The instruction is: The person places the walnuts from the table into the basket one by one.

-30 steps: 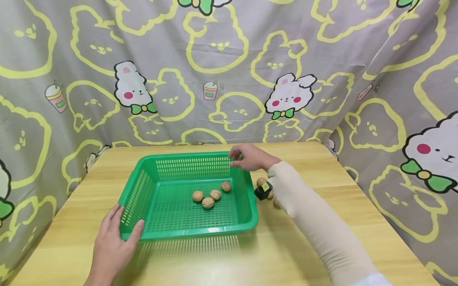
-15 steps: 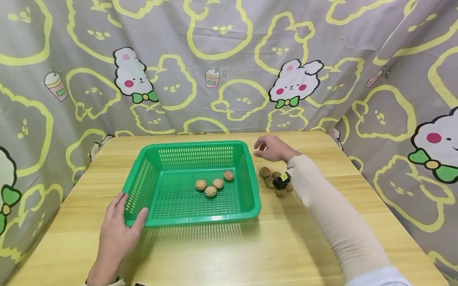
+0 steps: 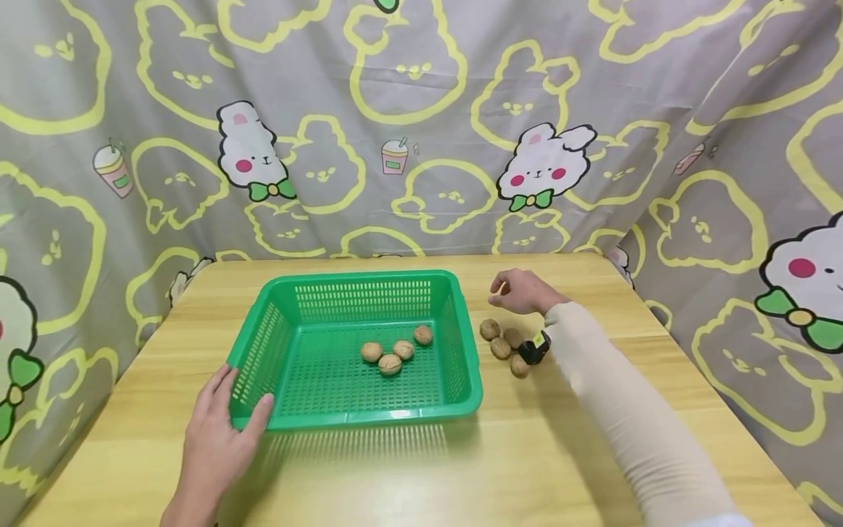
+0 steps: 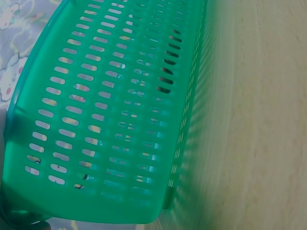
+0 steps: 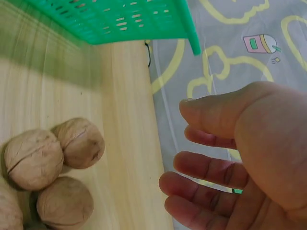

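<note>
A green plastic basket (image 3: 356, 421) with slotted walls stands on the table, and several walnuts (image 3: 390, 364) lie on its floor, right of the middle. At its near left corner my left hand (image 3: 220, 432) rests against the rim, thumb on the front edge and fingers along the left side. My right hand (image 3: 523, 291) hovers to the right of the basket, its fingers loosely bent and holding nothing. Below it, several more walnuts (image 3: 500, 348) lie in a cluster on the table. In the right wrist view these walnuts (image 5: 33, 159) sit apart from the fingertips (image 5: 175, 182).
The wooden table (image 3: 408, 483) reaches back to a grey curtain (image 3: 428, 95) printed with yellow outlines and white rabbits. A small black device (image 3: 535, 348) with a yellow label sits at my right wrist and covers part of the walnut cluster.
My right hand has moved right, from above the basket's far right corner to over the table by the loose walnuts. My left hand stays at the basket's corner.
</note>
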`<move>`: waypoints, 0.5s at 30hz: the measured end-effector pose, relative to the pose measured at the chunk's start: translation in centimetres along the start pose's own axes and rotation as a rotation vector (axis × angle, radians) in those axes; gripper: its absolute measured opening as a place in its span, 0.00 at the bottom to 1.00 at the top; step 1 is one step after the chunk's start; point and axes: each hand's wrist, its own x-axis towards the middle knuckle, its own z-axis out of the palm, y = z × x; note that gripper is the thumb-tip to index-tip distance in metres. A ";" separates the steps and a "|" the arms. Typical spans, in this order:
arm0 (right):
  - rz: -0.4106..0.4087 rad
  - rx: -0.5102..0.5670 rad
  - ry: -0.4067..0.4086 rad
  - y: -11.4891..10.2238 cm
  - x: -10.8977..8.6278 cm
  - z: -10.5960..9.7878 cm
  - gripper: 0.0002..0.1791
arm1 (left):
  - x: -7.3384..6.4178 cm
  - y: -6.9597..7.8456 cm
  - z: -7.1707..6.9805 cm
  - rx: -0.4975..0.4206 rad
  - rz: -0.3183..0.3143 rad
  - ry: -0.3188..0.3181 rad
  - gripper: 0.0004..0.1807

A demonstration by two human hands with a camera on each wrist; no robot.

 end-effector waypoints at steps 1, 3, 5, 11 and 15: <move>0.004 -0.002 -0.001 0.2 0.0 -0.1 0.13 | 0.1 0.1 0.0 -0.001 -0.003 -0.002 0.39; 0.008 -0.006 -0.002 0.5 -0.1 -0.2 0.13 | 0.3 0.1 0.0 0.002 -0.007 -0.008 0.40; 0.014 -0.008 -0.007 0.8 -0.1 -0.2 0.14 | 0.3 0.0 0.0 0.006 -0.008 -0.011 0.40; 0.027 -0.010 -0.020 1.8 -0.5 0.0 0.14 | 0.3 -0.2 0.1 0.003 0.003 -0.001 0.39; 0.040 -0.011 -0.036 2.4 -1.0 0.1 0.14 | 0.3 -0.2 0.2 0.003 0.002 -0.003 0.39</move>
